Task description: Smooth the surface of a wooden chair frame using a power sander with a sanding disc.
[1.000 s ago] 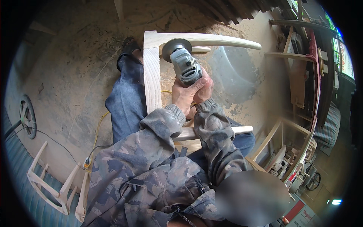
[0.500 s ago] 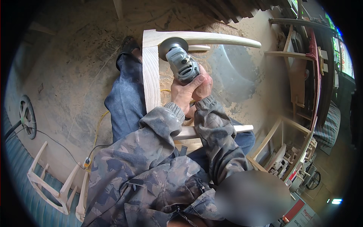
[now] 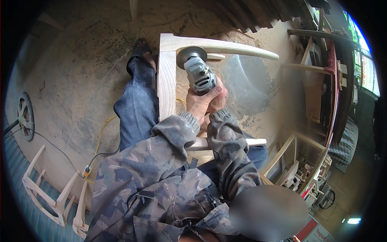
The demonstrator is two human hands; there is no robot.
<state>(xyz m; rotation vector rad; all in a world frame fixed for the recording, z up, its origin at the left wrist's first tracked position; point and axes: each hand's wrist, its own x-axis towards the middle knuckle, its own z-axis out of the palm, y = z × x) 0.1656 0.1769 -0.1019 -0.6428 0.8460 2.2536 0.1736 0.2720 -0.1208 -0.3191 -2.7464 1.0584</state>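
Both my hands are wrapped round the grey body of an angle grinder (image 3: 200,76). My left hand (image 3: 197,104) grips it from the left, its thumb lying across toward my right hand (image 3: 219,97), which closes on the right side. At the far end of the grinder, a round disc (image 3: 185,56) sits in the inner corner of a pale wooden chair frame (image 3: 166,80). The disc's rim is at the joint of the frame's left rail and its far curved piece (image 3: 225,45); whether it touches the wood I cannot tell. Below my wrists runs another wooden bar (image 3: 256,142).
A yellow cord (image 3: 100,135) and a black cable meet at a plug (image 3: 86,171) on the dusty floor. Pale chair frames (image 3: 50,197) stand lower left, near a spoked wheel (image 3: 26,117). A wooden rack (image 3: 318,86) and a box of wood pieces (image 3: 296,173) line the right side.
The whole view has shifted a little. Against the chair frame, the grinder's disc has come slightly toward me, away from the far curved piece. Both hands keep their hold.
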